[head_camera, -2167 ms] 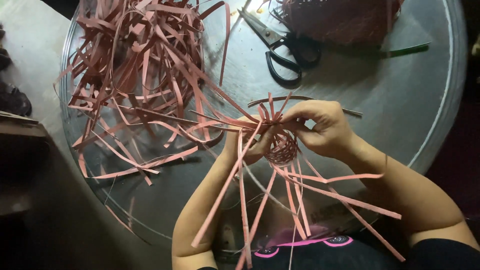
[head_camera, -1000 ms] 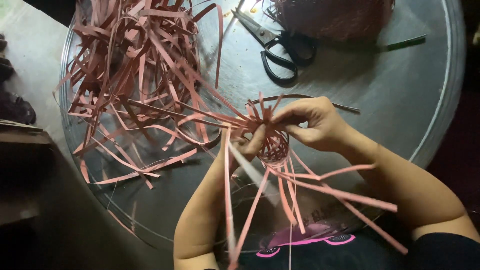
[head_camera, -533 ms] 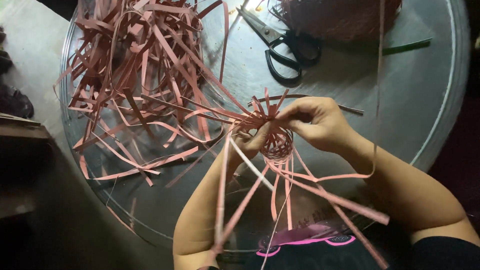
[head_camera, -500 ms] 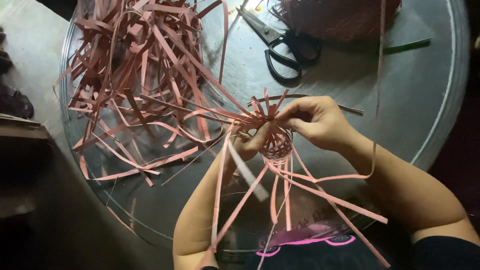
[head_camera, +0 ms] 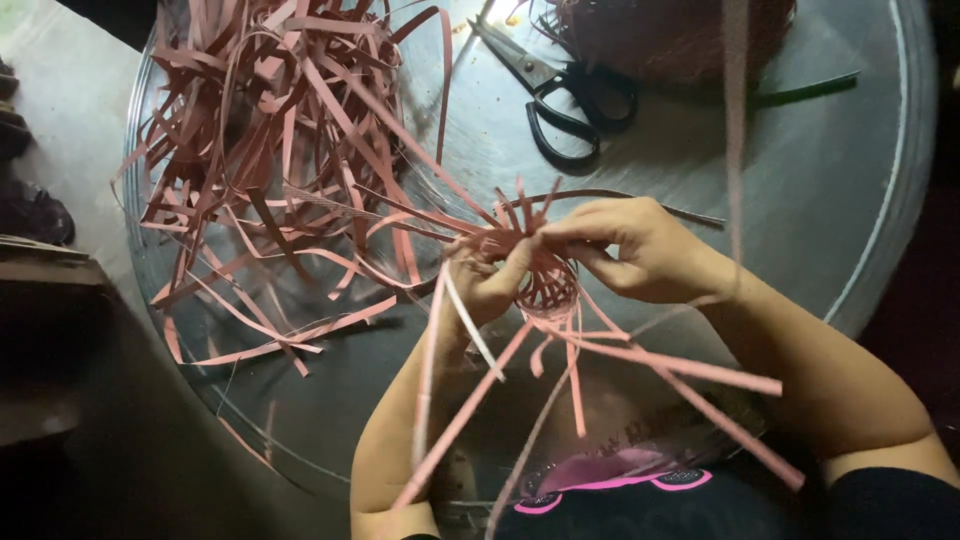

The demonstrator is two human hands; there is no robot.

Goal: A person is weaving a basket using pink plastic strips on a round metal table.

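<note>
A small round woven piece [head_camera: 548, 288] of reddish-pink strips sits between both my hands above a round metal tray [head_camera: 860, 200]. My left hand [head_camera: 488, 280] grips its left side, thumb against the weave. My right hand [head_camera: 628, 246] pinches a strip at the top of the piece. Loose strip ends [head_camera: 640, 358] fan out from it toward me. One long strip [head_camera: 736, 120] rises past my right wrist toward the top of the view.
A big tangled heap of reddish-pink strips [head_camera: 290, 140] covers the tray's left half. Black-handled scissors [head_camera: 560, 95] lie at the tray's far side, next to a dark reddish woven mound [head_camera: 680, 35]. A dark ledge [head_camera: 50, 300] stands at the left.
The loose strip ends have swung about as both hands work the weave. The long strip by my right wrist has come up higher. The hands stay in the same spot.
</note>
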